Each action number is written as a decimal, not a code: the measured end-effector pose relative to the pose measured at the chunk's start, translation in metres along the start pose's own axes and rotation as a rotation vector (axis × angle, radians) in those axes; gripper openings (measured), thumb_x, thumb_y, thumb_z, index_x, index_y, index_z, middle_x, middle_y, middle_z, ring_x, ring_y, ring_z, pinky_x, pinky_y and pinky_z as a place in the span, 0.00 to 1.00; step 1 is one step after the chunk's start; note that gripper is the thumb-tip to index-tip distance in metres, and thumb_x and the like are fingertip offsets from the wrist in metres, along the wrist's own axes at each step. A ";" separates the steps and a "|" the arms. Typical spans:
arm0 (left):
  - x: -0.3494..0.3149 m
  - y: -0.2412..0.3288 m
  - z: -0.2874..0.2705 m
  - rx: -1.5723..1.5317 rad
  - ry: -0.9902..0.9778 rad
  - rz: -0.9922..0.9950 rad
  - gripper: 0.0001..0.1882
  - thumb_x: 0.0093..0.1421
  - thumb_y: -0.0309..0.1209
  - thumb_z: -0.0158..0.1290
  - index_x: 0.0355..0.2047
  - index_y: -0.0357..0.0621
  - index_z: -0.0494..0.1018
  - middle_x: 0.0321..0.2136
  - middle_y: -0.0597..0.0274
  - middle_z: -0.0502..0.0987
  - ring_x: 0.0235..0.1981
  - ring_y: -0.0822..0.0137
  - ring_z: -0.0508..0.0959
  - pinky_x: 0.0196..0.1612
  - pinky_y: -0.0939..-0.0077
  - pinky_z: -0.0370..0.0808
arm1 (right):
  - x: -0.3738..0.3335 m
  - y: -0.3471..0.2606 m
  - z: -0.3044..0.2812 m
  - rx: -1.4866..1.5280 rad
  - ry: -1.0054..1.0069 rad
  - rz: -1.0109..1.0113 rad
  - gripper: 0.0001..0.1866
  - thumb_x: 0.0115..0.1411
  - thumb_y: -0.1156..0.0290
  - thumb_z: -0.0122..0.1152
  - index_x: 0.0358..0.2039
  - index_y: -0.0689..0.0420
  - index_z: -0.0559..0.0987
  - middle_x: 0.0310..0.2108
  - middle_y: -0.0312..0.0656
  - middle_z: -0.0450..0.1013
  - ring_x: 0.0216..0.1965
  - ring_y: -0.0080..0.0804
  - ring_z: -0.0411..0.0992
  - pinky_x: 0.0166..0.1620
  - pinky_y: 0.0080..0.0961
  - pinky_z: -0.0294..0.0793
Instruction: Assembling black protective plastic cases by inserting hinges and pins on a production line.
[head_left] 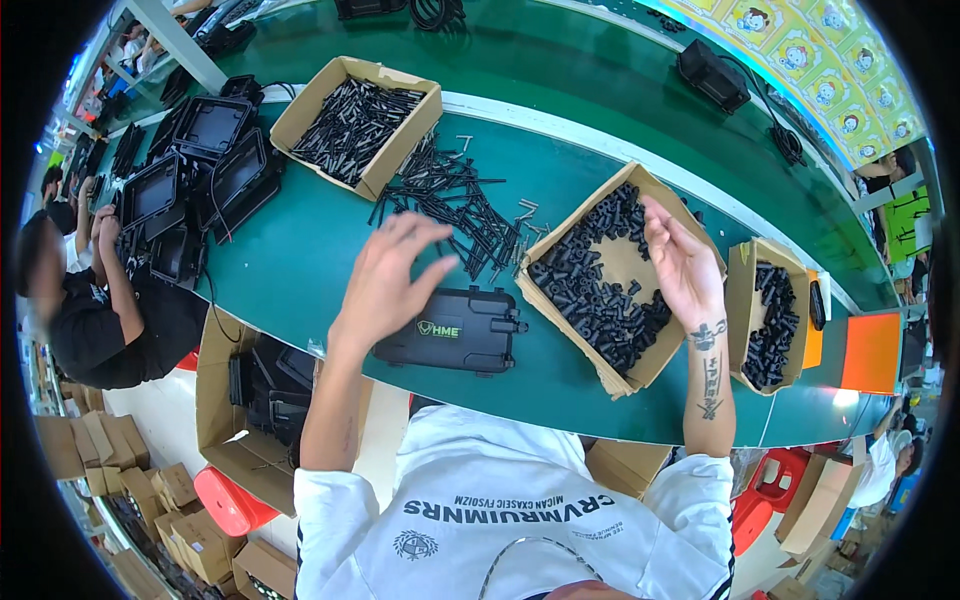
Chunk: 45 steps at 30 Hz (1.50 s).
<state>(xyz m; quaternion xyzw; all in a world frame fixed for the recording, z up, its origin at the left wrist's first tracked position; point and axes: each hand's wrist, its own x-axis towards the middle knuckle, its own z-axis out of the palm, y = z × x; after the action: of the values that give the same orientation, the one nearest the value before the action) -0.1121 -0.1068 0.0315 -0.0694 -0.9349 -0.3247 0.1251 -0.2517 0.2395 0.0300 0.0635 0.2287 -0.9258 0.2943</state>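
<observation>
My left hand [392, 272] hovers with fingers spread and nothing visible in it, above the upper left corner of a closed black plastic case [450, 338]. Just beyond it lies a loose pile of black and silver pins [465, 205] on the green table. My right hand [685, 262] is over the right side of a cardboard box [650, 375] of small black plastic fittings [595, 225]. Its palm is partly turned up and its fingers are stretched out, with nothing visible in them. Bare cardboard shows in the middle of that box.
An open box [405, 150] of pins stands at the far left of the pile. Another box [735, 330] of black fittings is at the right, beside an orange bin [870, 353]. Black housings with cables [215, 130] are stacked at the left, near a co-worker [95, 310].
</observation>
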 end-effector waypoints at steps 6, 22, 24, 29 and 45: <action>0.035 -0.024 0.042 0.128 0.147 -0.095 0.12 0.53 0.28 0.64 0.36 0.35 0.78 0.31 0.54 0.78 0.34 0.56 0.79 0.40 0.64 0.75 | 0.005 0.006 0.009 -0.442 0.028 -0.154 0.12 0.74 0.66 0.44 0.45 0.62 0.71 0.30 0.40 0.76 0.19 0.19 0.64 0.24 0.13 0.62; -0.012 0.063 0.021 -0.590 0.483 -0.353 0.05 0.61 0.21 0.59 0.37 0.32 0.80 0.31 0.57 0.82 0.32 0.69 0.82 0.38 0.79 0.77 | -0.030 0.045 0.047 -1.220 -0.187 -0.257 0.09 0.58 0.77 0.68 0.40 0.61 0.84 0.36 0.38 0.82 0.24 0.09 0.67 0.25 0.10 0.59; -0.021 0.078 0.028 -0.810 0.483 -0.369 0.07 0.62 0.21 0.58 0.39 0.29 0.79 0.32 0.57 0.81 0.34 0.70 0.82 0.41 0.80 0.78 | -0.034 0.054 0.050 -1.274 -0.169 -0.290 0.08 0.57 0.76 0.70 0.39 0.59 0.85 0.33 0.33 0.82 0.20 0.06 0.57 0.22 0.11 0.51; -0.027 0.090 0.041 -0.890 0.481 -0.373 0.06 0.62 0.19 0.58 0.39 0.30 0.79 0.34 0.56 0.81 0.35 0.70 0.82 0.42 0.81 0.78 | -0.043 0.062 0.056 -1.356 -0.193 -0.439 0.06 0.55 0.72 0.72 0.35 0.55 0.87 0.26 0.30 0.80 0.14 0.08 0.51 0.18 0.15 0.46; -0.033 0.086 0.044 -0.875 0.456 -0.330 0.07 0.61 0.17 0.58 0.40 0.29 0.79 0.36 0.54 0.80 0.35 0.68 0.82 0.41 0.80 0.79 | -0.042 0.071 0.053 -1.390 -0.202 -0.523 0.07 0.53 0.70 0.74 0.34 0.53 0.87 0.24 0.31 0.80 0.13 0.10 0.53 0.18 0.16 0.47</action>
<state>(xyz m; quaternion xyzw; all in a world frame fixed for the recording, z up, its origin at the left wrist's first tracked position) -0.0710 -0.0139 0.0395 0.1054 -0.6594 -0.7073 0.2320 -0.1758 0.1853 0.0596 -0.2788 0.7402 -0.6093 0.0563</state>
